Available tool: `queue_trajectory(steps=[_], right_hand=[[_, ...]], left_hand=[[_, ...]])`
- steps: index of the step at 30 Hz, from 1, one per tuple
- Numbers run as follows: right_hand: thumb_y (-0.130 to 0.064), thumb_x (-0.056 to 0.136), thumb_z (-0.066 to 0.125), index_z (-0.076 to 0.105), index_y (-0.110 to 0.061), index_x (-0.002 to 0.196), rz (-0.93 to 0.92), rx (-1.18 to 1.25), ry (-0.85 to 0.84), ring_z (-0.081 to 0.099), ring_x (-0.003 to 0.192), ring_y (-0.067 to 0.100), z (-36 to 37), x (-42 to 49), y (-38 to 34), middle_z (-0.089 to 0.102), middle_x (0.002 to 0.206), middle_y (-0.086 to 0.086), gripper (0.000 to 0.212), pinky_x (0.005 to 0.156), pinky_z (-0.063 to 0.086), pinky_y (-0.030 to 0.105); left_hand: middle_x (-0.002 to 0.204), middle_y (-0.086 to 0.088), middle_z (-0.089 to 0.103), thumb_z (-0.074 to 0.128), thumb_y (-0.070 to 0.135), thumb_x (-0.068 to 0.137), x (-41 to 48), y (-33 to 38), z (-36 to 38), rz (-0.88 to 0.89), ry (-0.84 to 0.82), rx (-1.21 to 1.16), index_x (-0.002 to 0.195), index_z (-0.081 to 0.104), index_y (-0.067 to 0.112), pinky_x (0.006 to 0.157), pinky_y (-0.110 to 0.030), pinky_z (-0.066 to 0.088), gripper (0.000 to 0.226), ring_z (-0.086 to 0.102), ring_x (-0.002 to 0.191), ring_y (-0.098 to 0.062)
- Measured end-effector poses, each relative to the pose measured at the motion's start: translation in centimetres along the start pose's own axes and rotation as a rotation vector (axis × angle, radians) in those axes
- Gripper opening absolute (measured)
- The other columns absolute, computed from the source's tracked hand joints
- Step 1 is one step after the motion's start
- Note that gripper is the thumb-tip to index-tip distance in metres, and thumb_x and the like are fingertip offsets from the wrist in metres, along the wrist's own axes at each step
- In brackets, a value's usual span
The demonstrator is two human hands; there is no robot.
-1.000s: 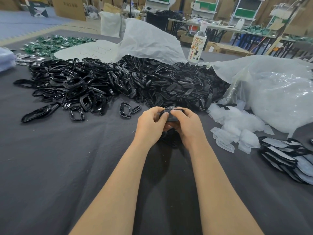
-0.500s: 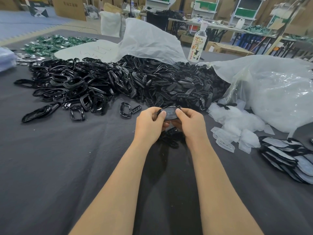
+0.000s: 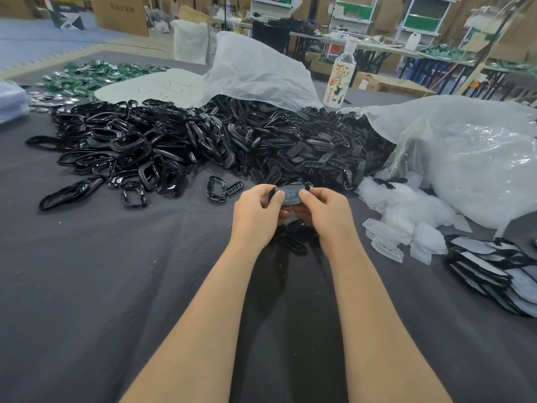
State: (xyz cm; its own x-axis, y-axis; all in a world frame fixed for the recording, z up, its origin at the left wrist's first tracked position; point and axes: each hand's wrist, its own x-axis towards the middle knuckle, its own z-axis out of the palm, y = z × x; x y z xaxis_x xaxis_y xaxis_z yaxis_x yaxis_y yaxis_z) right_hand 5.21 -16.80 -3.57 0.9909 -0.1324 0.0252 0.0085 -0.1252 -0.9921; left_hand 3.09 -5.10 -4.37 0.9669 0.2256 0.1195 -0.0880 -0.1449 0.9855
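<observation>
Head view: fingers of left hand and right hand pinch 1 grey shell (bottle label: red characters).

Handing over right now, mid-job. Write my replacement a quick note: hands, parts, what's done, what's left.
Hands: left hand pinches the black shell at its left end; right hand pinches its right end.
Shell is held grey button face up, above the grey cloth, just before the black parts pile.
Done: a stack of similar pieces lies far right, seemingly finished.
Left: this shell is not yet set down; the pile and clear covers await.
</observation>
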Motion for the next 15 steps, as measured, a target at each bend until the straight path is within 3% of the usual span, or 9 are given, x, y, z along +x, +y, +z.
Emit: queue_trajectory(steps=[5,10,15], right_hand=[[-0.01,0.092,0.058,0.065,-0.012,0.085,0.016,0.043,0.032,0.07,0.074,0.022,0.1,0.09,0.06,0.071,0.079,0.008,0.01,0.073,0.058,0.033],[-0.012,0.093,0.058,0.067,-0.013,0.091,0.019,0.042,0.001,0.071,0.078,0.019,0.0,0.01,0.11,0.073,0.086,0.007,0.01,0.076,0.058,0.031],[-0.005,0.092,0.057,0.066,-0.011,0.093,0.022,0.059,-0.073,0.071,0.081,0.022,0.09,-0.16,-0.09,0.072,0.091,0.011,0.011,0.078,0.058,0.03]], left_hand=[[0.1,-0.008,0.072,0.059,0.014,0.094,-0.07,0.13,0.04,-0.007,-0.05,0.049,0.111,0.061,0.014,0.089,-0.044,0.054,0.017,0.069,0.094,-0.022],[0.087,-0.003,0.073,0.054,0.007,0.096,-0.05,0.03,-0.04,-0.011,-0.05,-0.001,0.104,0.06,0.022,0.082,-0.039,0.059,0.019,0.071,0.074,-0.009],[0.08,0.0,0.071,0.054,0.005,0.095,0.02,-0.06,-0.18,-0.042,-0.046,-0.071,0.096,0.06,0.029,0.077,-0.032,0.059,0.024,0.068,0.066,-0.004]])
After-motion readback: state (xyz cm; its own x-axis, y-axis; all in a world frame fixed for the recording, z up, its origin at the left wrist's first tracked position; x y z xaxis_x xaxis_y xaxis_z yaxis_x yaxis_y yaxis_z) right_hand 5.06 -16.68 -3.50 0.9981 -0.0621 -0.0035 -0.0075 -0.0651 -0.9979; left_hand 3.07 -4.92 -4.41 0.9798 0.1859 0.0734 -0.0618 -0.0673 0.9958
